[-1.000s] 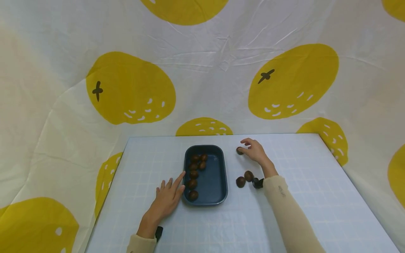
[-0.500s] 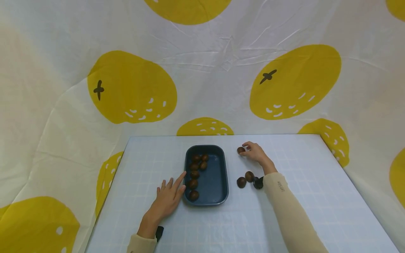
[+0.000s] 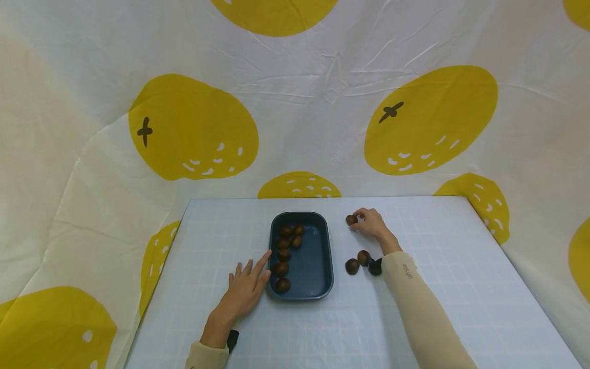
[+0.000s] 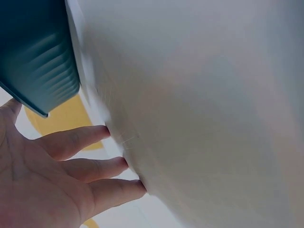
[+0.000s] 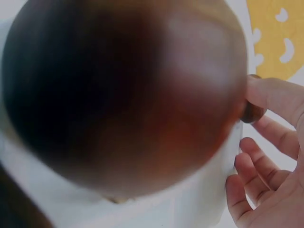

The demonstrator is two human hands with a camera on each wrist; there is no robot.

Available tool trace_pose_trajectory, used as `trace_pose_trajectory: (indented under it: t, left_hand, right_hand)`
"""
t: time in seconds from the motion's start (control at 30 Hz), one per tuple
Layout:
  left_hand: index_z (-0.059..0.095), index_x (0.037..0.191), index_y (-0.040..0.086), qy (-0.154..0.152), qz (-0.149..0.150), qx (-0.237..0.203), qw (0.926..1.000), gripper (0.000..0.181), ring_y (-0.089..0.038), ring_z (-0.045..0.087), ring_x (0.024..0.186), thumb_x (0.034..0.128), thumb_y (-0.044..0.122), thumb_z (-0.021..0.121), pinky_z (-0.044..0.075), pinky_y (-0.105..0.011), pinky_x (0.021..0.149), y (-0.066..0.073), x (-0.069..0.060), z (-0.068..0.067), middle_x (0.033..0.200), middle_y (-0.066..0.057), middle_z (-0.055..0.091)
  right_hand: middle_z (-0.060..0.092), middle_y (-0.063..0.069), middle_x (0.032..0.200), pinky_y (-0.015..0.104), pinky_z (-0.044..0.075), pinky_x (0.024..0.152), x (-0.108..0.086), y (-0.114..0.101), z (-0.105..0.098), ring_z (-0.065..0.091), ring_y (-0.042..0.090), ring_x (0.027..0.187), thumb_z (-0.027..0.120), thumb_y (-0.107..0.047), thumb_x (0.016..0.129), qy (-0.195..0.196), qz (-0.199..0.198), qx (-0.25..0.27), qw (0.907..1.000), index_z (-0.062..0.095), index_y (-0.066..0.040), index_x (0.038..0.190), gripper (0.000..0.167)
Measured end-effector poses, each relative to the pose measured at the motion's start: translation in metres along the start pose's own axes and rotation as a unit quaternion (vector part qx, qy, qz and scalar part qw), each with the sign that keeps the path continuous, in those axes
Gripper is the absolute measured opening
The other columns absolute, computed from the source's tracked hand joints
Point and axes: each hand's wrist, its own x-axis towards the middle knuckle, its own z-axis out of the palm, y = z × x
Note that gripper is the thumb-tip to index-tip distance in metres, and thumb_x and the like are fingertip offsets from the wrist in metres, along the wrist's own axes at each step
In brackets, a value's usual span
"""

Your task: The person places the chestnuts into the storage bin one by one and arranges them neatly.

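My right hand [image 3: 371,223] pinches a glossy brown chestnut [image 3: 352,220] between thumb and fingers at the table's far side, right of the tray. In the right wrist view that chestnut [image 5: 254,111] shows partly behind the thumb, and the other fingers are loosely bent. My left hand [image 3: 244,289] lies spread at the left side of a dark blue tray [image 3: 328,256], a finger and the thumb at its rim. From the left wrist, the left hand's fingers [image 4: 90,168] look straight, their tips on the table beside the tray [image 4: 47,71]. Several chestnuts [image 3: 283,285] fill the tray's left half.
Two more chestnuts [image 3: 352,266] lie right of the tray, close to the black wrist camera [image 3: 375,266]. One chestnut [image 5: 128,95] looms large and blurred in the right wrist view. A pale checked cloth [image 3: 295,333] covers the table; a white curtain with yellow fruit hangs behind.
The fingers of my right hand have drawn in around the far chestnut, which stays in about the same place. My left hand and the tray have not moved.
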Motion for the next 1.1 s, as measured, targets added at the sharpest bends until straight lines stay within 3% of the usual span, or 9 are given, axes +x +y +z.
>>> trace_pose_trajectory:
  t: [0.7,0.87,1.1]
  left_hand:
    - [0.020,0.159,0.043,-0.002,-0.001,0.002,1.0000,0.056,-0.063,0.016,0.138,0.1060,0.058,0.028,0.010,-0.079,0.103,-0.002,0.001,0.003,0.152,-0.032,0.035]
    - [0.021,0.159,0.043,0.000,0.001,0.002,1.0000,0.056,-0.064,0.017,0.138,0.1061,0.058,0.029,0.011,-0.080,0.103,-0.002,0.001,0.002,0.151,-0.033,0.035]
    - [0.020,0.159,0.043,0.000,0.001,-0.004,1.0000,0.056,-0.064,0.016,0.138,0.1063,0.057,0.028,0.010,-0.079,0.103,0.000,0.000,0.001,0.151,-0.033,0.034]
  right_hand:
    - [0.056,0.028,0.127,0.056,0.041,0.097,0.001,-0.001,-0.005,0.051,0.042,0.115,0.076,-0.020,0.090,-0.005,0.006,0.006,0.9999,0.062,0.002,0.124,0.043]
    - [0.055,0.027,0.128,0.055,0.043,0.097,-0.001,-0.007,-0.008,0.050,0.041,0.116,0.075,-0.022,0.090,-0.002,0.017,0.018,0.9997,0.061,0.001,0.125,0.044]
    - [0.057,0.027,0.128,0.054,0.046,0.094,-0.007,-0.029,-0.017,0.052,0.042,0.117,0.075,-0.024,0.090,0.004,-0.014,0.017,0.9997,0.061,0.001,0.124,0.045]
